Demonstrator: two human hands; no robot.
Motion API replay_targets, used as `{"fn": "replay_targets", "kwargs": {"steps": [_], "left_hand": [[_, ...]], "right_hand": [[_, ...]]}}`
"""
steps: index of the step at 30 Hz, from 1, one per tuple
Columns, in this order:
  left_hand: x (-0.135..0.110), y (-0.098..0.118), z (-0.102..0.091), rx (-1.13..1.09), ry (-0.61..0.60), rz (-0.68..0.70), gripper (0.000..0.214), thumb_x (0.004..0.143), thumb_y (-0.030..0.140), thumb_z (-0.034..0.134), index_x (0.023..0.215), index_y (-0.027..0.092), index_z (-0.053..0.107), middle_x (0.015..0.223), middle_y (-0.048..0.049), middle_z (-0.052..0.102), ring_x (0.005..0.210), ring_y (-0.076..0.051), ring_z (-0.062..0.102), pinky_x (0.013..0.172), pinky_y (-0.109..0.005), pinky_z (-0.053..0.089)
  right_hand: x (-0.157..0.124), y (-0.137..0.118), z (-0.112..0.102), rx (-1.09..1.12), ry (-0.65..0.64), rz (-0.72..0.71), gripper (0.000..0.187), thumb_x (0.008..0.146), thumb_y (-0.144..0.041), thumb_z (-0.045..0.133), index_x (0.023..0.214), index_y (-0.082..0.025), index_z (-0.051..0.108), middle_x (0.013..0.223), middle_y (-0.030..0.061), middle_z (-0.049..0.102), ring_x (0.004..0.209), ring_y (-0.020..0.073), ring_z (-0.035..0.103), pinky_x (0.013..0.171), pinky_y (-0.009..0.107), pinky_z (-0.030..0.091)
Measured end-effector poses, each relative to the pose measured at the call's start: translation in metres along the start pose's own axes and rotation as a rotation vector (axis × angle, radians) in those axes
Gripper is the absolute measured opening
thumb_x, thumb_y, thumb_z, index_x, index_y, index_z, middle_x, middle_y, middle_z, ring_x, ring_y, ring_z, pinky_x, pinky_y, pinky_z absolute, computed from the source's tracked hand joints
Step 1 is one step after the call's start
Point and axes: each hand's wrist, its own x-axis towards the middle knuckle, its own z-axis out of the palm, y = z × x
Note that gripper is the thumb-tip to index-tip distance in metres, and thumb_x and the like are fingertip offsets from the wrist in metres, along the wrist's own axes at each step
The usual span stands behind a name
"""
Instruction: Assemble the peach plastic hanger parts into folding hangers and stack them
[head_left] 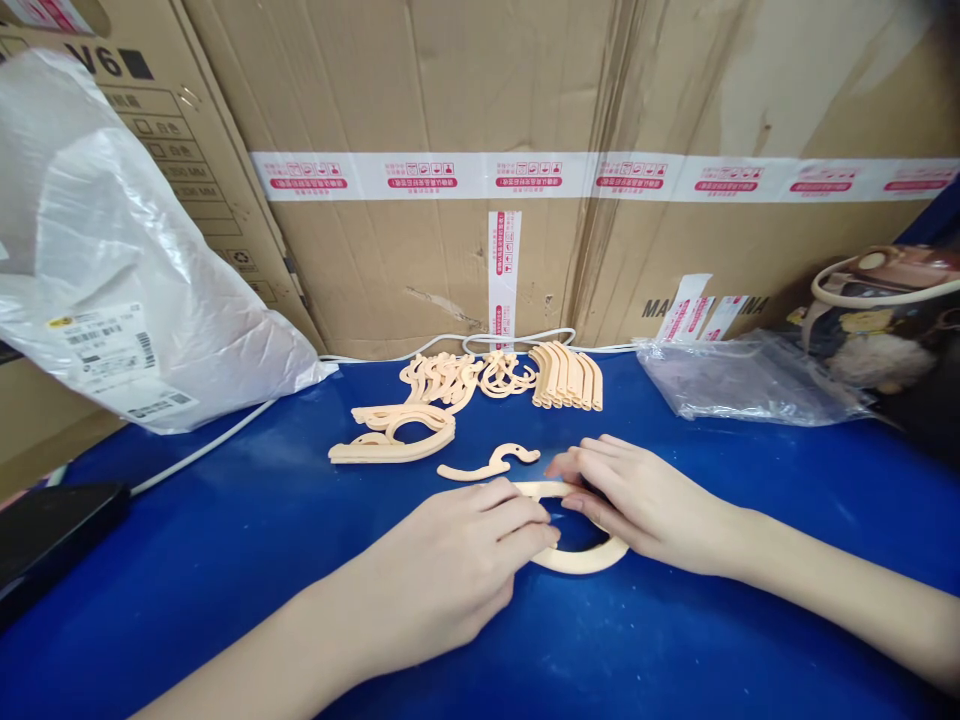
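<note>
Cream plastic parts of a folding clothes hanger [583,562] lie on the blue tabletop [645,660], forming a rounded loop. My left hand [480,555] grips its left side, fingers bent over the part and hiding that end. On the right side, my right hand [637,500] is closed around the curved arm with the thumb inside the loop. Just beyond my fingers lies a loose hanger hook piece [491,465], apart from both hands. Joined hanger parts [405,440] rest farther off to the left.
At the back are hook pieces [435,375], ring-like pieces [506,375] and stacked curved arms [566,375]. A clear plastic bag [750,375] lies right, a white parcel bag [135,280] left, and a black device [52,545] near left. Cardboard boxes [420,260] wall off the back.
</note>
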Motion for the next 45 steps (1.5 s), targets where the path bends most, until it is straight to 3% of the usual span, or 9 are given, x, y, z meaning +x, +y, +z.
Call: {"fn": "replay_targets", "kwargs": {"steps": [4,9,14,19,25,30,35,40,45], "left_hand": [[0.0,0.004,0.001,0.011,0.007,0.034,0.033,0.089,0.007,0.046,0.119,0.018,0.055,0.117,-0.0035,0.062,0.11,-0.02,0.053,0.095,-0.034,0.045],[0.001,0.002,0.002,0.047,0.059,0.07,0.031,0.089,0.001,0.04,0.106,0.02,0.058,0.116,-0.0034,0.061,0.107,-0.019,0.054,0.089,-0.031,0.044],[0.004,0.002,0.001,0.149,0.213,-0.151,0.019,0.094,0.011,0.037,0.096,0.016,0.055,0.095,-0.006,0.064,0.087,-0.021,0.062,0.071,-0.033,0.048],[0.013,0.015,0.003,0.031,0.143,-0.554,0.028,0.087,0.048,0.055,0.085,0.02,0.05,0.079,-0.0012,0.064,0.07,-0.022,0.063,0.054,-0.029,0.042],[0.016,0.019,0.006,-0.104,0.127,-0.69,0.019,0.078,0.033,0.062,0.087,0.022,0.049,0.089,0.001,0.062,0.084,-0.022,0.061,0.063,-0.031,0.044],[0.007,0.005,-0.002,0.049,0.106,-0.519,0.005,0.083,0.017,0.055,0.088,0.02,0.054,0.088,-0.0006,0.062,0.085,-0.021,0.058,0.069,-0.032,0.046],[0.003,-0.013,-0.001,0.278,0.038,-0.28,0.014,0.09,0.009,0.046,0.087,0.016,0.058,0.083,-0.0041,0.063,0.079,-0.02,0.058,0.073,-0.033,0.047],[0.001,-0.021,-0.004,0.336,0.007,-0.137,0.017,0.092,0.006,0.045,0.098,0.011,0.06,0.087,-0.0068,0.065,0.08,-0.021,0.059,0.07,-0.032,0.048],[0.001,-0.026,-0.009,0.42,-0.003,-0.053,0.021,0.093,0.004,0.042,0.099,0.01,0.061,0.09,-0.0092,0.066,0.085,-0.023,0.059,0.074,-0.033,0.048]], "right_hand": [[0.002,0.005,-0.001,0.081,0.062,0.074,0.028,0.1,-0.029,0.038,0.122,-0.02,0.052,0.103,0.0071,0.062,0.093,0.0197,0.057,0.083,0.036,0.045],[0.004,0.013,0.003,0.011,-0.016,-0.005,0.034,0.099,-0.028,0.042,0.131,-0.03,0.052,0.137,0.0043,0.05,0.123,0.0222,0.044,0.101,0.042,0.035],[0.006,0.017,0.005,0.0,0.081,0.04,0.021,0.096,-0.026,0.049,0.106,-0.022,0.067,0.11,0.005,0.065,0.101,0.0198,0.057,0.089,0.038,0.04],[0.007,0.017,0.004,0.038,0.272,0.095,0.018,0.089,-0.032,0.061,0.076,-0.019,0.062,0.085,0.002,0.066,0.081,0.0176,0.059,0.079,0.036,0.04],[0.005,0.014,0.006,0.262,0.409,0.223,0.018,0.086,-0.028,0.064,0.073,-0.021,0.054,0.079,-0.0003,0.063,0.076,0.0157,0.057,0.072,0.03,0.044],[0.003,0.013,0.001,0.423,0.621,0.337,0.013,0.083,-0.029,0.067,0.088,-0.022,0.057,0.085,-0.0007,0.061,0.077,0.0143,0.058,0.075,0.028,0.047],[0.003,0.015,-0.003,0.581,0.788,0.45,0.013,0.085,-0.033,0.065,0.092,-0.022,0.064,0.086,0.0002,0.065,0.08,0.0143,0.062,0.075,0.026,0.049],[0.001,0.018,0.0,0.639,0.76,0.452,0.016,0.086,-0.036,0.064,0.092,-0.022,0.063,0.083,0.0015,0.067,0.076,0.0158,0.065,0.075,0.029,0.052],[0.001,0.016,-0.001,0.711,0.611,0.441,0.018,0.087,-0.037,0.062,0.093,-0.02,0.063,0.083,0.0037,0.069,0.076,0.018,0.067,0.074,0.032,0.055]]}}
